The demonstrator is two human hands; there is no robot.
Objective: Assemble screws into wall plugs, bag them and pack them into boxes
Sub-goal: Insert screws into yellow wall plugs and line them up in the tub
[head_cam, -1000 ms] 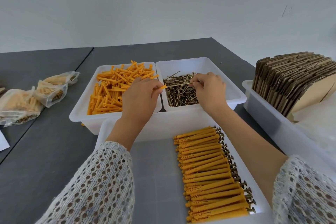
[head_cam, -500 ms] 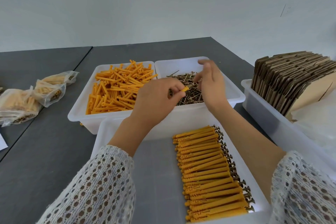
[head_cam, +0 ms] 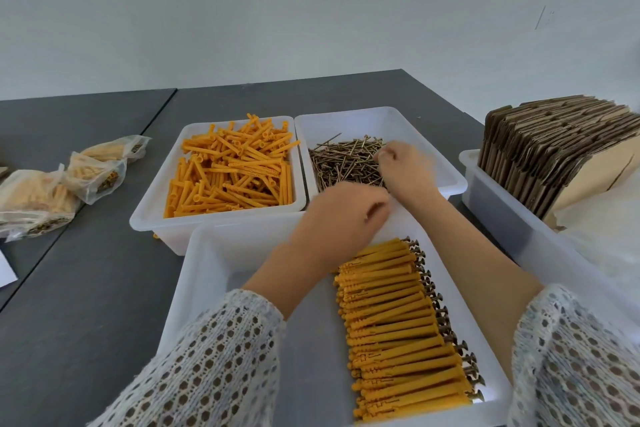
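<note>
1. Grey tabletop (head_cam: 86, 305) lies free at the near left, and a seam splits it from a 2nd grey table (head_cam: 69, 121) at the far left; its far edge meets a plain pale wall (head_cam: 311, 10).
2. Nearest stands 1 white tray (head_cam: 204, 274). Its right half holds 1 tidy row of assembled plugs (head_cam: 398, 315), orange bodies with the screw heads to the right; its left half is bare floor.
3. Left hand (head_cam: 343, 218) hangs over the far end of this row, fingers curled, blurred. I cannot tell if it holds something.
4. Behind are 2 white bins, side by side and touching: the left bin (head_cam: 152, 204) with loose orange wall plugs (head_cam: 232, 170), the right bin (head_cam: 446, 173) with loose screws (head_cam: 346, 163).
5. Right hand (head_cam: 405, 166) is inside the right bin, on the screws, fingertips bent down into the pile. Whether it pinches a screw, the blur hides.
6. At the right edge, 1 more white bin (head_cam: 491, 204) carries flat cardboard boxes (head_cam: 554, 142), standing on edge.
7. Far left, 3 filled plastic bags (head_cam: 93, 173) lie on the table, close together.
</note>
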